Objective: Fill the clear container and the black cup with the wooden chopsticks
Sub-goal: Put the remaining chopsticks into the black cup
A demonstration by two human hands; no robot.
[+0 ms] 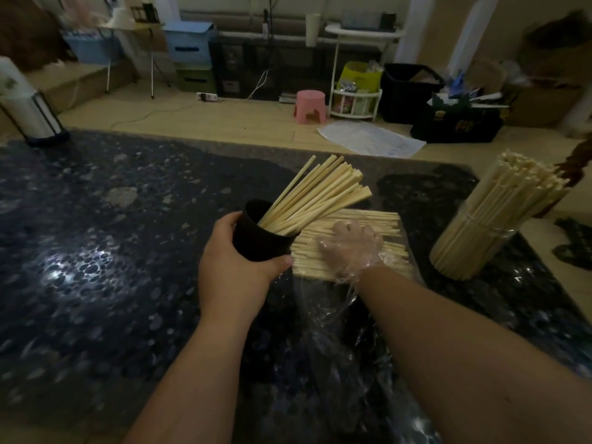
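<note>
Black cup [256, 241] tilted toward 2 o'clock.
Left hand [237, 270] grips it; right hand [350, 249] (gloved) spread flat on loose chopsticks [371, 219].

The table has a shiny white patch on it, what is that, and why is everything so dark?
Head view: that patch is glare, a light reflecting off the glossy table. Head view: the room is dim, so the black cup loses detail. Head view: the pink stool at the back looks soft, and the wide lens bends the edges.
</note>
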